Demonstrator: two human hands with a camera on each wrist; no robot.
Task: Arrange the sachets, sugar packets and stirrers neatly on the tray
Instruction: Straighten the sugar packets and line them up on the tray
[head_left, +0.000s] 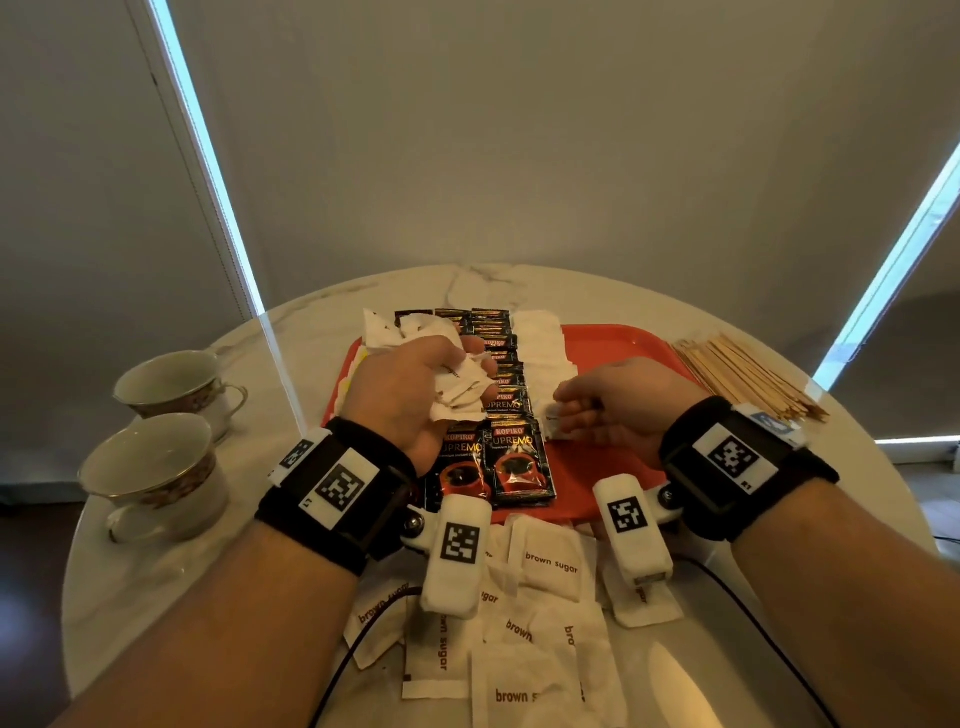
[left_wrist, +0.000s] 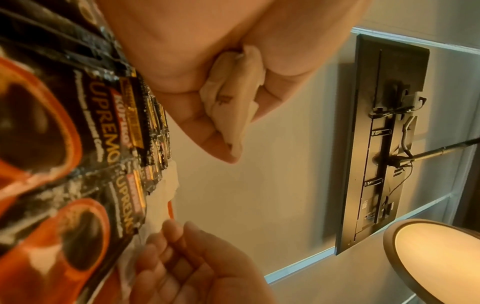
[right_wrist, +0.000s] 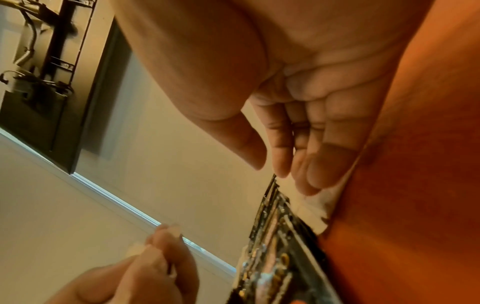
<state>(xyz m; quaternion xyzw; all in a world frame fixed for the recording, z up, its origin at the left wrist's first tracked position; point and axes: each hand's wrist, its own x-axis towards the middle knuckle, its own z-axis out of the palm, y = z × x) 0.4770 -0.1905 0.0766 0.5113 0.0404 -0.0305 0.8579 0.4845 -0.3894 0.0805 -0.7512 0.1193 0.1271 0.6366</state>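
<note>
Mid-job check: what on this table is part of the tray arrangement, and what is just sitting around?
Job items:
red tray
coffee sachets
sugar packets in left hand
loose brown sugar packets
wooden stirrers
packet under right hand

Just lying about:
two teacups
black cable

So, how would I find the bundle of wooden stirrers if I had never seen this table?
Start at the red tray on the round marble table. Look just past its far right corner: the wooden stirrers lie there off the tray, the only thin, tan sticks among flat packets.
</note>
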